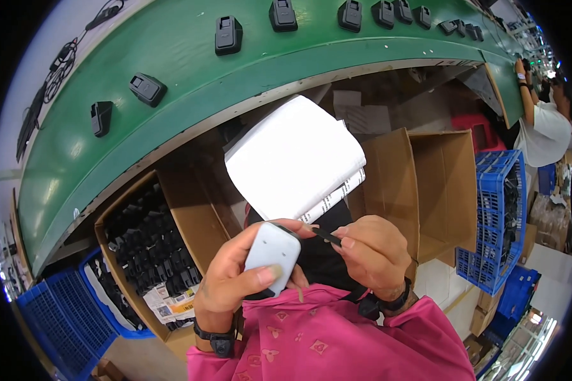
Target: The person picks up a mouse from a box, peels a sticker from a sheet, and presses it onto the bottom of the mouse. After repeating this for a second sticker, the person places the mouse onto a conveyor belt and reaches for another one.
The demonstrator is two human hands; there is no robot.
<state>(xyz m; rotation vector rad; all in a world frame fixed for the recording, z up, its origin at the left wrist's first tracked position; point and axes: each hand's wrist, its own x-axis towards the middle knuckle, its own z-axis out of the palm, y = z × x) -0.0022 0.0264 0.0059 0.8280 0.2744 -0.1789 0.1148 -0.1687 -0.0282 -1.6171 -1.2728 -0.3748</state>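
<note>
My left hand (238,270) is closed around a light grey-blue rounded rectangular case (273,257), with the thumb across its face and a dark rim along the top edge. Between the fingertips of my right hand (378,254) is a small flat black piece (326,237), angled toward the case. Its far end is right by my left index fingertip; whether they touch, I cannot tell. Just beyond both hands, a stack of white sheets (292,155) lies over my lap, with black print along its near right edge.
A green workbench (190,82) curves across the far side, carrying several black charger-like blocks (227,35). At left stands a cardboard box (194,216) full of black parts (152,247); another cardboard box (443,190) and a blue crate (489,219) are at right. A co-worker (546,130) is far right.
</note>
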